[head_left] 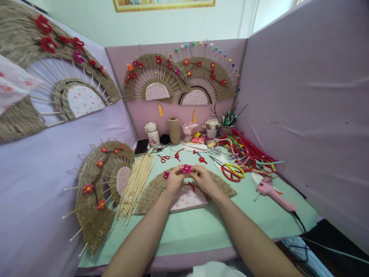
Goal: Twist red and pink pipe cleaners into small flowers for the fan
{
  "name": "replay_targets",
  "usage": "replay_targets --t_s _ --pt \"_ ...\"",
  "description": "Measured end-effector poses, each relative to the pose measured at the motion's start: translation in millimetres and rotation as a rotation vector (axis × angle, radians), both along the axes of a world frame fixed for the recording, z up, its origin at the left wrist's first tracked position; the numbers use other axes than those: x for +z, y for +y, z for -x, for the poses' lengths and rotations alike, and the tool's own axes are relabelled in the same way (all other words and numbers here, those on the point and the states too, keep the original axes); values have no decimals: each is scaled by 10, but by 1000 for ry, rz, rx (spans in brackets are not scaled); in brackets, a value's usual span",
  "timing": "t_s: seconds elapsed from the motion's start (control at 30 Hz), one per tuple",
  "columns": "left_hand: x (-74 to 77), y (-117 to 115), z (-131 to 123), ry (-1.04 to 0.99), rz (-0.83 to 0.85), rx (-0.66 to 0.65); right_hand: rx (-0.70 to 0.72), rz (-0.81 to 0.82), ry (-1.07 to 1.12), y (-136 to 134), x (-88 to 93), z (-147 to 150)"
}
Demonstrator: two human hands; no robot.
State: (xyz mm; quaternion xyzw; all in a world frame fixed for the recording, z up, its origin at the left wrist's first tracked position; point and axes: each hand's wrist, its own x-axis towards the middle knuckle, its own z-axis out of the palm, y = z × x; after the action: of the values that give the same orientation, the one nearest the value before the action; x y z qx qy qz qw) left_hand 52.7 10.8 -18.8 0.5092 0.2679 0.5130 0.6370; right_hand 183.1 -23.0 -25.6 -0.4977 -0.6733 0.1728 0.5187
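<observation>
Both my hands meet over a woven jute fan (150, 194) that lies flat on the green table (201, 227). My left hand (174, 180) and my right hand (203, 179) pinch a small magenta pipe-cleaner flower (186, 168) between their fingertips, just above the fan's upper rim. A second small magenta flower (166, 174) sits on the fan to the left of my left hand. A red pipe-cleaner piece (191, 186) lies on the fan beneath my hands. The fan's pink patterned centre (188, 198) shows between my wrists.
A bundle of bamboo sticks (137, 182) lies left of the fan, beside a finished fan (98, 192) leaning on the left wall. Yellow and red scissors (232, 170), a pink glue gun (273, 194) and a heap of pipe cleaners (248, 152) are on the right. A twine spool (174, 130) stands at the back.
</observation>
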Motion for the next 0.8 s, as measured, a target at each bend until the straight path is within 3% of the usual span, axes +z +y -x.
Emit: replay_targets --t_s 0.17,0.43,0.6,0.8 --pt "-26 7 14 62 -36 11 11 -40 -53 -28 38 -1" --pt "-41 33 43 204 -283 196 -68 -46 -45 -5 2 -25" --pt "-73 49 84 384 -478 423 -62 120 187 18 17 -32" --pt "-154 56 85 490 -639 445 43 218 298 0 47 14"
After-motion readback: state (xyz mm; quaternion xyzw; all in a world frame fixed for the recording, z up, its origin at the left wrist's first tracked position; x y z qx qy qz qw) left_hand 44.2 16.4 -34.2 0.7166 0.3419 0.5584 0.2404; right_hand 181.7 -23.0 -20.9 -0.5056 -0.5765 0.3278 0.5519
